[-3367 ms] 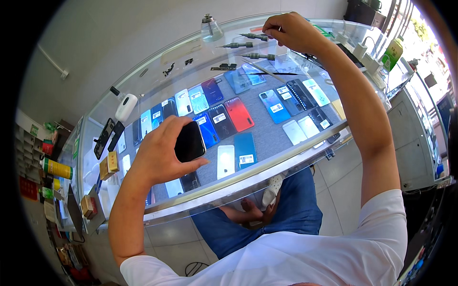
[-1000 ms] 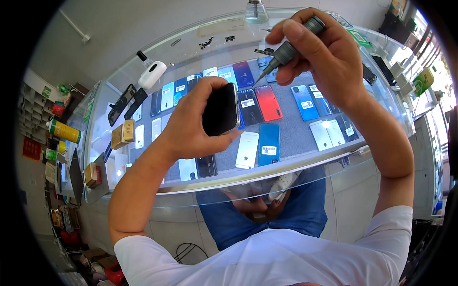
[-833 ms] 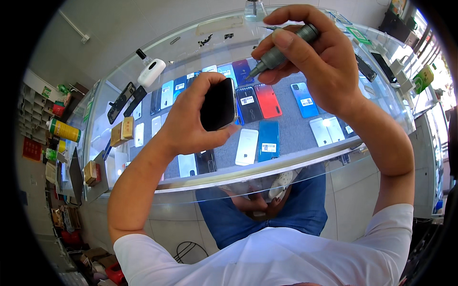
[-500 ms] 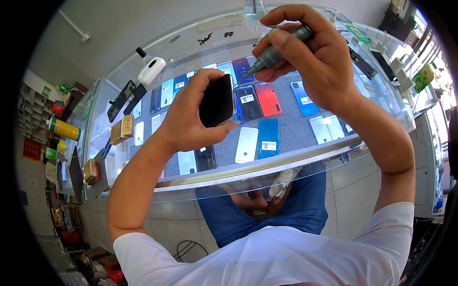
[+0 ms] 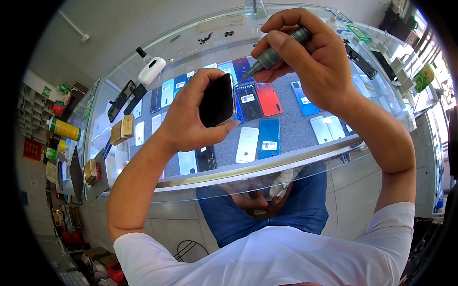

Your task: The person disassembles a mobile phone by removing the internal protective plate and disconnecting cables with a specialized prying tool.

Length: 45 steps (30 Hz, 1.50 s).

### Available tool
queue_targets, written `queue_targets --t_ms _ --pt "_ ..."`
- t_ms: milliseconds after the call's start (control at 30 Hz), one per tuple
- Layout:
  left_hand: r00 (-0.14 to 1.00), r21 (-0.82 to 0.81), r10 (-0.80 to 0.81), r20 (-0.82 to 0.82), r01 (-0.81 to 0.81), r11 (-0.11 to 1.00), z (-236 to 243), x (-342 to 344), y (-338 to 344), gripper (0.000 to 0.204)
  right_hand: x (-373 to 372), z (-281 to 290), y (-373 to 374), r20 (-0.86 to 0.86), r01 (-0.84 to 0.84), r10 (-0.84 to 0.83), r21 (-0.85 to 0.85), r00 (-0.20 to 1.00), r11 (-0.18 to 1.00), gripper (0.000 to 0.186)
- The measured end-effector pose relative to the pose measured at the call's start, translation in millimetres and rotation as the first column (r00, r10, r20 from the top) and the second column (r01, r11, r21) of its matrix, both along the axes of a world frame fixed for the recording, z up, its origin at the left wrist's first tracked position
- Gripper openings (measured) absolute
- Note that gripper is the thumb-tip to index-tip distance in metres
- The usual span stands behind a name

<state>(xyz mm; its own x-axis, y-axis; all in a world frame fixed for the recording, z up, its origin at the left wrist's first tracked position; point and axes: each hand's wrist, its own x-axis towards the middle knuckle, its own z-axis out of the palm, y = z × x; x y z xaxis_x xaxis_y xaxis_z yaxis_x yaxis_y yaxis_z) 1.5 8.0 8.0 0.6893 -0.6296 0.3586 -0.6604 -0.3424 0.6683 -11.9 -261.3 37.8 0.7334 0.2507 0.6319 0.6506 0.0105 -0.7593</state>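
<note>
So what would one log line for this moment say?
left hand: holds black phone | right hand: grey screwdriver, tip at phone's edge | below: glass counter

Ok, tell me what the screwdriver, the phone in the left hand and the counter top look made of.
Screwdriver: probably metal, matte grey; its handle shows fine ridges and a dull sheen.
Phone: glossy black face, likely glass, with a pale, seemingly metal edge catching light.
Counter top: clear glass, since the phones on the grey lining below show through; the front rim looks like brushed metal.

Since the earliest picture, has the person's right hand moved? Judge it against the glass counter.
Yes. The right hand has come back from the counter's far edge toward the person, now gripping a grey screwdriver whose tip meets the black phone.
</note>
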Motion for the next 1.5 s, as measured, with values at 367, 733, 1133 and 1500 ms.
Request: queue_targets --t_ms 367,733,1133,1500 --pt "1.0 -0.027 -0.009 -0.002 0.009 1.0 -2.6 2.2 -0.7 0.074 1.2 -2.5 -3.0 0.144 0.001 0.009 -0.072 0.99 0.997 0.027" --pt "1.0 -0.007 0.023 0.002 -0.023 1.0 -3.7 2.1 -1.9 0.074 -3.0 0.1 -2.2 0.053 0.109 -0.103 -0.128 0.993 0.986 0.035" --pt "0.999 -0.071 0.017 -0.034 -0.019 0.997 -4.1 2.8 -0.9 0.071 1.0 -2.8 -1.6 -0.029 0.032 -0.033 -0.031 0.999 0.999 0.027" --pt "1.0 -0.062 0.012 -0.009 -0.013 0.998 -6.4 6.0 1.1 0.07 15.8 -11.4 -1.8 0.065 -0.267 0.261 0.103 0.963 0.958 0.024"
